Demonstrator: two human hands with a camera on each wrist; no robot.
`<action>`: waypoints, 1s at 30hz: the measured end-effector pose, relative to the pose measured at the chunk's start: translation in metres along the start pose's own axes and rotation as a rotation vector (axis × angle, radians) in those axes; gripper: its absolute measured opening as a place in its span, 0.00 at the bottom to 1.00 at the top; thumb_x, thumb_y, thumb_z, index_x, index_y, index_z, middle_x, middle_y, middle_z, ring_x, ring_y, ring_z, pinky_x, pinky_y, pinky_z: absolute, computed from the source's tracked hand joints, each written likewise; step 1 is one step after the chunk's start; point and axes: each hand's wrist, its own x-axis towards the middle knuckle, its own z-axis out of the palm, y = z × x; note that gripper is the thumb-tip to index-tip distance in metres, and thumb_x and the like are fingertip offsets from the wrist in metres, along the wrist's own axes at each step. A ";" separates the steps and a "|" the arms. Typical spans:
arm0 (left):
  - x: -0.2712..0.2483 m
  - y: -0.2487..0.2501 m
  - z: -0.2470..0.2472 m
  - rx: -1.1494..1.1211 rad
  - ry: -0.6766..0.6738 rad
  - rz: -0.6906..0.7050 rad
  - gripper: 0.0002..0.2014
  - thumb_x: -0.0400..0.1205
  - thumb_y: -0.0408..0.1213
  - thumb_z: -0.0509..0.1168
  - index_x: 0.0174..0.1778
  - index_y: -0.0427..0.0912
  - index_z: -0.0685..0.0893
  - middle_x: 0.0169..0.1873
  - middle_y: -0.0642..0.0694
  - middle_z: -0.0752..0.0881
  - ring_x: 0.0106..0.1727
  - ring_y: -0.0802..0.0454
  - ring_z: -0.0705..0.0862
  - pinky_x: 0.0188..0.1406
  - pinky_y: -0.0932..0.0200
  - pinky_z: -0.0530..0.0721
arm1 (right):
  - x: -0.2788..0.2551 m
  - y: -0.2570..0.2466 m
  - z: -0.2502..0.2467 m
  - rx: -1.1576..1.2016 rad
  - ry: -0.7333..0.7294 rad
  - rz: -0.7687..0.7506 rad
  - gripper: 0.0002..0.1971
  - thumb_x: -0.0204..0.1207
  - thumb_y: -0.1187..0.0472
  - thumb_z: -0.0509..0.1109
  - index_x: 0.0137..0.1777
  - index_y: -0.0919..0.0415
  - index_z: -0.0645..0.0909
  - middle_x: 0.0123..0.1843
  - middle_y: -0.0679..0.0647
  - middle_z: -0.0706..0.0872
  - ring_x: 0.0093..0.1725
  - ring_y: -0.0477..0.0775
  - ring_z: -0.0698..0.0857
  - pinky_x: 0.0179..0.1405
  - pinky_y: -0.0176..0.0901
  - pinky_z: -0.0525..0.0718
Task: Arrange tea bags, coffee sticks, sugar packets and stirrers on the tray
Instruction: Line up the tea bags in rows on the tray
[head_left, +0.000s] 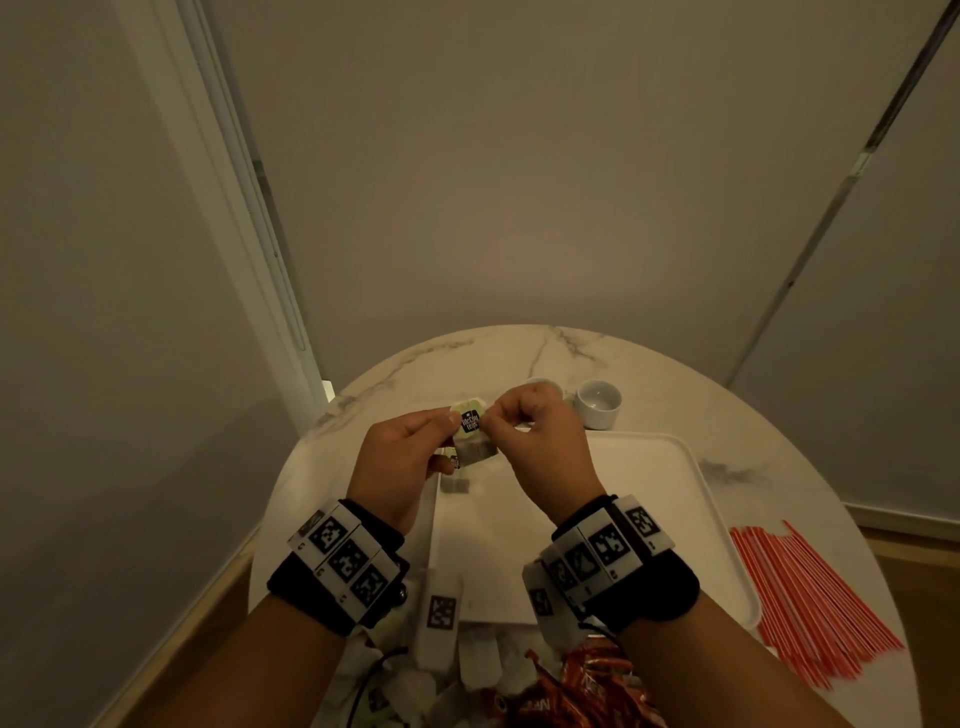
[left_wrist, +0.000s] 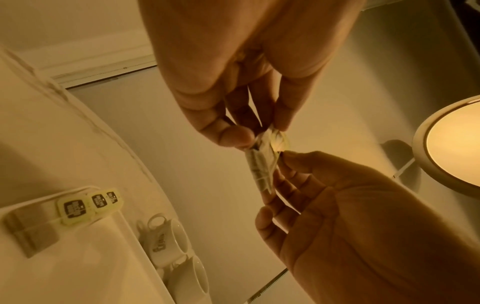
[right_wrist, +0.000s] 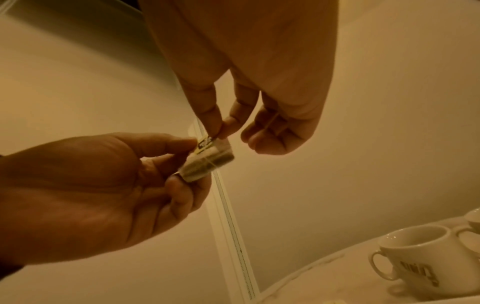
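Low in the head view lie paper sachets (head_left: 478, 660) and red-striped stirrers (head_left: 815, 597). Only the left wrist view shows three tagged tea bags (left_wrist: 75, 207) already on the white tray (head_left: 649, 519). Above it, left hand (head_left: 402, 462) and right hand (head_left: 540, 441) both pinch one tea bag (head_left: 471, 436). Beyond stands a glossy cup (head_left: 600, 402).

Round marble table (head_left: 545, 343) against pale blinds (head_left: 519, 156), wood floor (head_left: 197, 623), dim warm light
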 end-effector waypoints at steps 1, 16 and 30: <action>0.000 0.000 0.000 -0.026 -0.013 -0.008 0.10 0.83 0.30 0.62 0.48 0.36 0.90 0.45 0.37 0.91 0.42 0.46 0.86 0.28 0.61 0.80 | 0.000 0.002 0.001 -0.003 -0.005 0.004 0.07 0.73 0.64 0.73 0.35 0.57 0.82 0.43 0.47 0.79 0.41 0.40 0.80 0.45 0.30 0.77; 0.002 -0.014 -0.002 0.028 -0.016 -0.020 0.07 0.80 0.30 0.66 0.45 0.40 0.91 0.41 0.39 0.91 0.39 0.51 0.87 0.39 0.59 0.82 | 0.000 0.014 0.010 0.222 -0.065 0.214 0.04 0.75 0.66 0.71 0.39 0.60 0.84 0.36 0.53 0.86 0.35 0.44 0.83 0.36 0.36 0.81; 0.027 -0.086 -0.039 0.470 -0.032 -0.393 0.19 0.73 0.34 0.76 0.56 0.43 0.76 0.46 0.40 0.89 0.48 0.43 0.89 0.34 0.58 0.79 | 0.013 0.096 0.066 0.107 -0.119 0.691 0.14 0.67 0.70 0.77 0.46 0.59 0.75 0.36 0.59 0.83 0.29 0.53 0.80 0.20 0.39 0.73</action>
